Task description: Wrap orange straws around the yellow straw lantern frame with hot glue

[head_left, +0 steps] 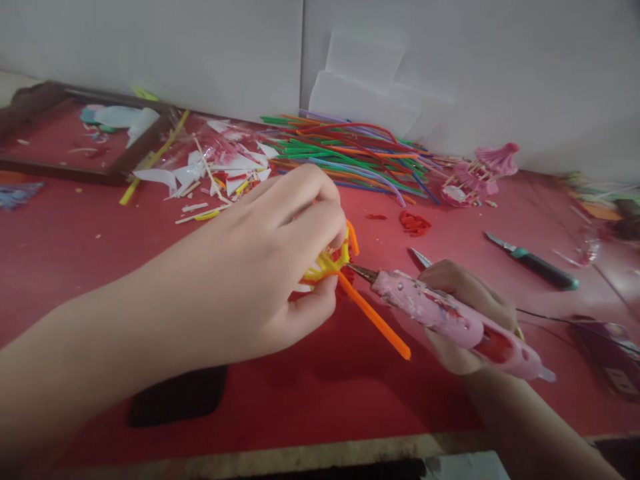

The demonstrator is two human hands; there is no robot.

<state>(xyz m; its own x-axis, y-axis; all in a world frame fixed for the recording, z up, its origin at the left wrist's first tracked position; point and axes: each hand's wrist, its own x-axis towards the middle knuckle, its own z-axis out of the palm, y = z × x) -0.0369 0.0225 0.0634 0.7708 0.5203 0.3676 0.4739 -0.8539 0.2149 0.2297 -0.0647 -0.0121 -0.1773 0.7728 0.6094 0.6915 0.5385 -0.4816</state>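
Observation:
My left hand pinches a small yellow craft piece with bits of red and white on it; my fingers hide much of it. An orange pipe cleaner runs from the piece down to the right, and a short orange end curls above it. My right hand is closed around a pink hot glue gun, whose metal nozzle meets the yellow piece's right edge. A pointed metal blade juts out beside my right hand; the rest of it is hidden.
Colourful pipe cleaners lie piled against the wall, with paper scraps to their left. A craft knife rests on the red table. Further around are red clippings, a pink craft piece, a brown frame and a dark phone-like slab.

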